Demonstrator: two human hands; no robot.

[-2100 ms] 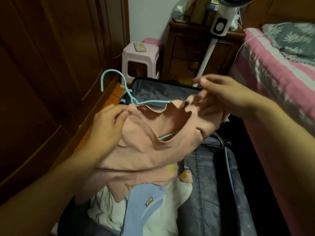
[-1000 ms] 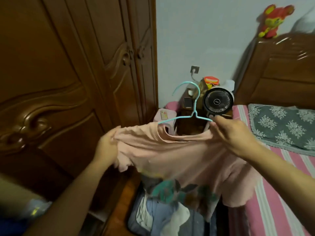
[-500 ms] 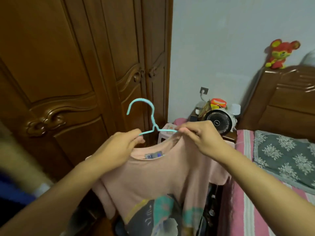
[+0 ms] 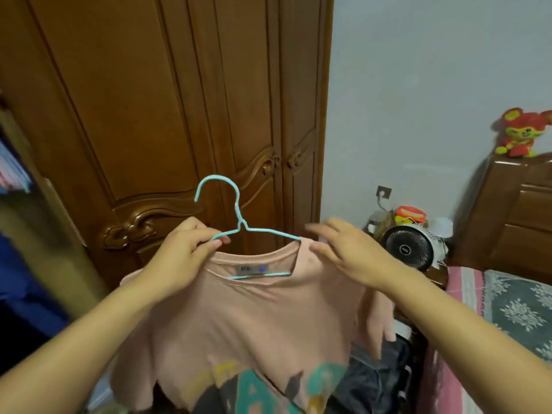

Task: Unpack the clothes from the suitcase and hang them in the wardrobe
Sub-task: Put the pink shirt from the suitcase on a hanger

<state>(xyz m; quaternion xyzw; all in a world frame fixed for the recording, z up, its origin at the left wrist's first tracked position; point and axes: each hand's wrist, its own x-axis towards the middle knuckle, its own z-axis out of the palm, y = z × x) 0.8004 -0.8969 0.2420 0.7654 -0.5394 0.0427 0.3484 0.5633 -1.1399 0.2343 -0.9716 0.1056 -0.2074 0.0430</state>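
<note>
— What was in the suitcase [image 4: 376, 380]?

— Only a dark corner of it showed low in the frame, behind the shirt; its contents could not be made out. On the far left the wardrobe [image 4: 167, 109] stood open at one side, with blue and striped cloth blurred inside. Its carved doors ahead were closed.

— And the shirt?

— The pink shirt [image 4: 257, 318] was on the light-blue hanger [image 4: 239, 222], held up in front of the wardrobe doors, hook pointing up. The hanger's bar showed through the neck opening under the label.

— How were the hands placed?

— The left hand [image 4: 182, 258] pinched the hanger's left arm and the shirt's shoulder between thumb and curled fingers. The right hand [image 4: 346, 252] was spread, fingers straight, thumb tip resting on the shirt's right shoulder by the collar; it gripped nothing.

— What had changed from half a second earlier?

— Then the right hand had been pinching the collar at the hanger wire; now it had let go and opened. The shirt sat squarer on the hanger. A fan [image 4: 409, 249] stood beside the bed [image 4: 466, 282].
</note>
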